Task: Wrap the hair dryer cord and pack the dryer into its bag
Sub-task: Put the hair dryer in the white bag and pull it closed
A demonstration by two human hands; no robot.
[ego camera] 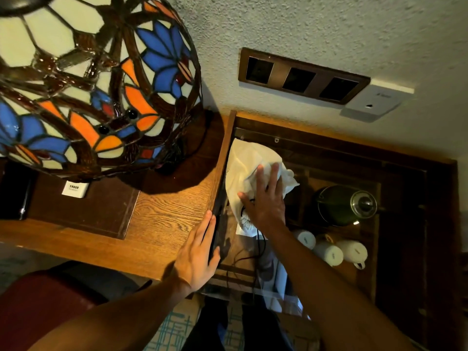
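A white cloth bag lies in the lower wooden compartment just right of the desk's side panel. My right hand rests on top of the bag, fingertips curled into its bunched fabric. A thin black cord comes out from under this hand and trails down toward me. The dryer itself is hidden; a grey shape below my wrist may be part of it, but I cannot tell. My left hand lies flat on the desk's right edge, thumb over the side panel, holding nothing.
A large stained-glass lamp fills the desk's left side. A dark green kettle and white cups stand right of the bag. A socket panel is on the wall. A red seat is at lower left.
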